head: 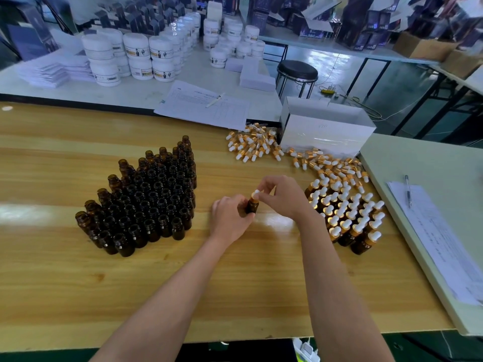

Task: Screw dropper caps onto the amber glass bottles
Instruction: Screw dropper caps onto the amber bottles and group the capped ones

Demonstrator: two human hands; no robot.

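My left hand [230, 218] grips a small amber bottle [252, 206] standing on the wooden table [78, 283]. My right hand [281, 198] pinches the white-bulbed gold dropper cap [255, 193] sitting on that bottle's neck. To the left stands a block of several uncapped amber bottles [146, 199]. On the right is a cluster of capped bottles [347, 212]. Loose dropper caps [261, 145] lie scattered behind, towards the white box.
A white box [326, 129] stands at the back right beside the loose caps. Papers with a pen [206, 105] lie behind, and more papers with a pen [439, 231] on the pale side table at right. White jars [136, 58] and a black stool [296, 71] are farther back.
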